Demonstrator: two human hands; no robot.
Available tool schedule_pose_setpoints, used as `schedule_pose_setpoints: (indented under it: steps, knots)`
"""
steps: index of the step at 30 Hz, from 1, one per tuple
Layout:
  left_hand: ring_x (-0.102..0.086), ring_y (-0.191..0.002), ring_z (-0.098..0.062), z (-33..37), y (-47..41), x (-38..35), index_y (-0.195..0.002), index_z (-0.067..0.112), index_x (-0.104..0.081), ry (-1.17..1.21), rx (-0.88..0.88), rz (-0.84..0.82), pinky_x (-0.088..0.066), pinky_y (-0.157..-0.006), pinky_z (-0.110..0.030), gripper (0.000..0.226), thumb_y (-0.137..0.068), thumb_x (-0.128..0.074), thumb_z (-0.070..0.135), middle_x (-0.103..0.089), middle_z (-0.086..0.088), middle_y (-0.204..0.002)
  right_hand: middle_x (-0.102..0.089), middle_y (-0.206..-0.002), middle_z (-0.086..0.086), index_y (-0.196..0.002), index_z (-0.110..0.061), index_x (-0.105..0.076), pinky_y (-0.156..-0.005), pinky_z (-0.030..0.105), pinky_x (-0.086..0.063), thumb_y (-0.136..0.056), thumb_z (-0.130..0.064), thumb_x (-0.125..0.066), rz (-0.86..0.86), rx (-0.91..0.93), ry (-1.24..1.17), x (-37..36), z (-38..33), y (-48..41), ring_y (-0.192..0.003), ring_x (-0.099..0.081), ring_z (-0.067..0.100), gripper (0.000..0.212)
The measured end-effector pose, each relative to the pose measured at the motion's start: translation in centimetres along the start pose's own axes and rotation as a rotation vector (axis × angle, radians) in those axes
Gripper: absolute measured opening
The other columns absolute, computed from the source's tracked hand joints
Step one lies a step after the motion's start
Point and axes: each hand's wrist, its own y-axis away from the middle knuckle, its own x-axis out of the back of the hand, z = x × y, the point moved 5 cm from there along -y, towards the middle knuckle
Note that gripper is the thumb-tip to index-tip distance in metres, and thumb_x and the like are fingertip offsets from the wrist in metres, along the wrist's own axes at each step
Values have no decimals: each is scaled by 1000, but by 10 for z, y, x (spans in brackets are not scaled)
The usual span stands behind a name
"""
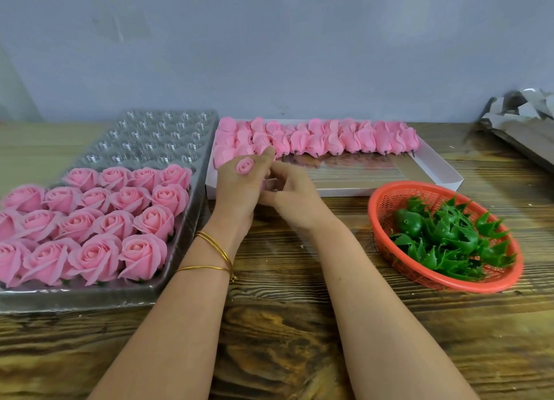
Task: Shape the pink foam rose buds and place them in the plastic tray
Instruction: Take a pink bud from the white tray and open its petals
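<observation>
View from above the worker's arms at a wooden table [284, 324] set against a grey wall [269, 39]. Left hand [236, 189], raised at centre, curls closed around a pink rose bud [245, 166], whose spiralled top shows above the fist. Right hand [287, 192] meets it from the right with fingers [271, 186] bent in under the bud; that contact is blurred and hidden by the left hand, so whether they grip anything cannot be told. Gold bangles [215, 249] circle the left wrist.

Left: clear plastic tray [207, 135], its near rows filled with shaped roses [90, 219], blooms up, its rear cups bare. Behind the hands: shallow white box [434, 171] holding unshaped buds [314, 138] laid in rows along its far side, stubs pointing toward the worker; the left hand blocks the box's near-left corner and a few of these buds. Right: red basket [380, 207] of green calyxes [443, 237], just beside the box. Far right edge: crumpled grey paper [521, 120]
</observation>
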Motion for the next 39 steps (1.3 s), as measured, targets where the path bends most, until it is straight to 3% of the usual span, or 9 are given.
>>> schedule_pose_setpoints:
  steps: [5, 12, 16, 19, 24, 30, 32, 35, 39]
  knots:
    - [-49, -46, -1, 1, 1, 0, -43, 24, -59, -21, -26, -4, -45, -49, -15, 45, -86, -70, 18, -49, 10, -44, -65, -94, 16, -102, 2, -65, -96, 41, -48, -81, 18, -58, -70, -33, -71, -2, 2, 1, -94, -61, 23, 27]
    - [-52, -60, -22, -1, 0, 3, -46, 22, -54, 54, 56, 93, -49, -64, -34, 45, -89, -67, 20, -49, 2, -48, -58, -91, 14, -103, 10, -59, -83, 38, -48, -73, 19, -65, -1, -45, 25, -1, -2, 1, -83, -54, 23, 32]
    - [-57, -51, -14, -4, 0, 3, -62, 11, -55, 111, 104, 107, -51, -49, -24, 32, -91, -65, 21, -52, -3, -54, -57, -85, 4, -103, 2, -57, -73, 24, -50, -74, 14, -71, 28, -47, 84, 0, -4, 3, -76, -54, 15, 34]
    - [-58, -53, -12, -5, -1, 4, -60, 15, -55, 103, 107, 100, -52, -51, -25, 34, -90, -66, 25, -53, 0, -54, -55, -84, 3, -106, 5, -56, -67, 18, -48, -76, 13, -71, 39, -44, 94, 1, -4, 4, -72, -52, 10, 35]
    - [-60, -58, -13, -4, -2, 5, -60, 17, -56, 69, 83, 89, -53, -55, -27, 32, -87, -69, 27, -55, 0, -58, -58, -95, 14, -109, 11, -57, -77, 29, -49, -79, 13, -68, 33, -38, 79, 2, -5, 3, -80, -53, 20, 32]
    - [-56, -69, -21, -4, -3, 7, -54, 21, -62, 18, 73, 64, -53, -65, -32, 33, -85, -72, 29, -53, -5, -62, -54, -91, 14, -103, 15, -57, -79, 33, -40, -85, 13, -62, -8, -43, 9, 0, -5, 4, -83, -48, 24, 19]
    - [-52, -64, -17, -3, -3, 7, -52, 20, -57, 7, 69, 64, -51, -64, -29, 36, -85, -72, 26, -48, -2, -58, -54, -89, 15, -95, 10, -58, -80, 33, -39, -86, 13, -60, -33, -46, -5, -1, -6, 5, -84, -48, 24, 9]
    - [-49, -54, -9, -2, -3, 5, -43, 25, -50, 9, 56, 46, -50, -59, -24, 47, -86, -70, 23, -44, 6, -48, -55, -82, 9, -82, -10, -60, -75, 26, -42, -84, 15, -59, -44, -49, 10, -2, -7, 6, -79, -49, 19, 25]
    - [-56, -58, -15, -3, -2, 4, -48, 23, -56, 36, 79, 82, -54, -60, -29, 43, -89, -68, 25, -50, 1, -52, -59, -90, 11, -106, 7, -62, -73, 20, -47, -77, 18, -63, 0, -53, 28, -1, -7, 5, -79, -53, 16, 31]
